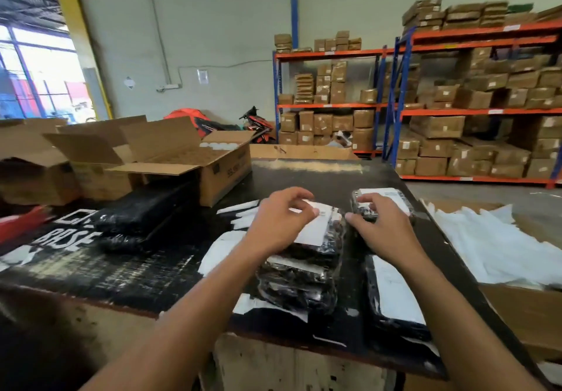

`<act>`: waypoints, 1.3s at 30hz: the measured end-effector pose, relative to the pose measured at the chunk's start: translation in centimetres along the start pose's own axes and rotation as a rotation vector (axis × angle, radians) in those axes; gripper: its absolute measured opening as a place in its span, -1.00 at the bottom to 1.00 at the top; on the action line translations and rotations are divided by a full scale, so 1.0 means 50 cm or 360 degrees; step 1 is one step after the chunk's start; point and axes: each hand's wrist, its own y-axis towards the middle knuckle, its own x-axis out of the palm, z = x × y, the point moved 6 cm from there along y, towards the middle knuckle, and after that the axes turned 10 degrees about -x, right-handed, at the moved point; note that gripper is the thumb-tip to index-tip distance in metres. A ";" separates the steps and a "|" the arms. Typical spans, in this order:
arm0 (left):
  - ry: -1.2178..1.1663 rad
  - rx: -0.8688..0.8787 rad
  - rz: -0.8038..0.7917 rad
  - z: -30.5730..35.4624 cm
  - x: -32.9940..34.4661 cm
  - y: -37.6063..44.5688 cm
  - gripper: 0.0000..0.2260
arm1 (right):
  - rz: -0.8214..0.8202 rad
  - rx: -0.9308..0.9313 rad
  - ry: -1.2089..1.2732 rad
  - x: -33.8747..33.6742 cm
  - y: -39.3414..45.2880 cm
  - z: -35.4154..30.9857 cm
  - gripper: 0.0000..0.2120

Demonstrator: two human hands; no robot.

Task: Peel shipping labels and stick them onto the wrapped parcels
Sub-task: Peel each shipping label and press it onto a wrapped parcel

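A stack of black wrapped parcels [301,281] lies on the black table [319,177] in front of me. A white shipping label [317,228] lies on the top parcel. My left hand [278,223] is over the label's left side, fingers curled, pinching its far edge between thumb and forefinger. My right hand [384,229] hovers to the right of the stack with loosely curled fingers. Its fingertips touch a labelled parcel [392,197] further back, and its thumb points toward the stack. Another labelled parcel [395,296] lies under my right forearm.
Open cardboard boxes [170,159] and a black wrapped bundle [143,217] fill the table's left side. Loose white paper strips [240,211] lie left of the stack. A box of crumpled white backing sheets [498,244] stands at the right. Shelves of cartons [456,116] line the back.
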 end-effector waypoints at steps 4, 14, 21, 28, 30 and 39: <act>0.0227 -0.0281 0.0243 -0.131 -0.164 -0.002 -0.75 | -0.0134 -0.0221 0.0210 0.122 0.047 -0.155 -0.67; 0.0323 -0.0759 0.0223 -0.463 -0.264 0.040 -0.70 | -0.0530 -0.0183 0.0434 0.522 0.064 -0.240 -0.68; 0.0345 -0.0829 0.0152 -0.611 -0.275 0.126 -0.72 | -0.0345 0.0146 0.0193 0.649 0.090 -0.127 -0.68; 0.0289 -0.0652 -0.0008 -0.639 -0.219 0.225 -0.56 | -0.0294 0.0420 0.0031 0.668 0.094 -0.053 -0.65; 0.0268 -0.0564 -0.0106 -0.639 -0.201 0.244 -0.62 | -0.0238 0.0519 0.0002 0.663 0.092 -0.040 -0.63; 0.0227 -0.0389 -0.0418 -0.664 -0.161 0.280 -0.68 | 0.0088 0.0803 0.0018 0.645 0.087 -0.042 -0.71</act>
